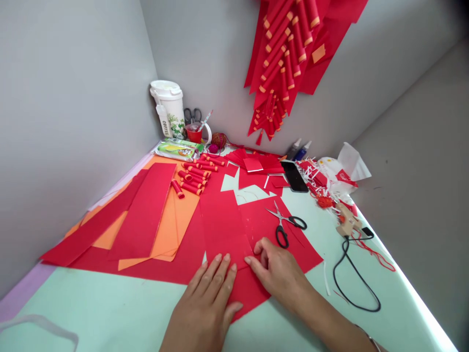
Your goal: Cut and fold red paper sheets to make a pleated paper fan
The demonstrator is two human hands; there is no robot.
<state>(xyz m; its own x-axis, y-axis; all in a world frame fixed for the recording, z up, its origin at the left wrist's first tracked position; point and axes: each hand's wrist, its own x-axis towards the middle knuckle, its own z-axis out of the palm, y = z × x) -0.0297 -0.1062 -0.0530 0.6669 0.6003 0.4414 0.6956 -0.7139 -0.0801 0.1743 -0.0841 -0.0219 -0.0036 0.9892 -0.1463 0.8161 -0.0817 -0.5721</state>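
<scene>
My left hand [207, 300] lies flat with its fingers stretched over the near end of a long red paper strip [222, 212]. My right hand [278, 271] is closed, thumb and forefinger pinching at the strip's right edge. Beneath the strip is a larger red sheet [293, 249]. Black-handled scissors [280, 220] lie with blades parted just beyond my right hand. To the left, red paper pieces [146, 210] rest over orange sheets [186, 210]. Several red paper tubes with orange ends [192, 181] are piled behind them.
A white cup [172, 105], a red pot [194, 133] and a green packet [178, 149] stand at the back corner. A phone [295, 176], paper scraps [315, 176] and a black cable [373, 293] lie right. A red paper firecracker decoration [286, 49] hangs on the wall.
</scene>
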